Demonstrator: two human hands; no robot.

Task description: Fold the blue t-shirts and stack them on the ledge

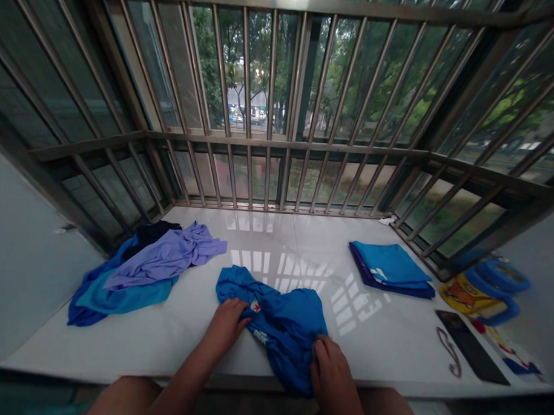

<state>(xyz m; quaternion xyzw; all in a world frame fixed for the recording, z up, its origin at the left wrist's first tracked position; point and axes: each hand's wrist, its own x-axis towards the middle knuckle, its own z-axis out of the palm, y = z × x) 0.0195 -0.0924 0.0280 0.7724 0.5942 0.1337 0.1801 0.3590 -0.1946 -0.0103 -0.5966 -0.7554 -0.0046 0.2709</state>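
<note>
A crumpled blue shirt point(295, 314) lies on the white ledge in front of me, with a small red-and-white patch and white lettering on it. Part of it hangs over the ledge's front edge. My left hand point(227, 321) has its fingers curled on the cloth beside the patch. At the shirt's lower right edge, my right hand point(333, 361) is closed on the fabric, its fingertips partly hidden.
To the left lies a loose heap of clothes with a lavender garment point(166, 258) on top. Folded blue clothes point(388, 266) are stacked at right. Beyond them are a yellow-and-blue container point(474, 293), a dark flat phone-like slab point(470, 344) and a looped cord point(449, 353). Metal bars point(288, 144) enclose the window.
</note>
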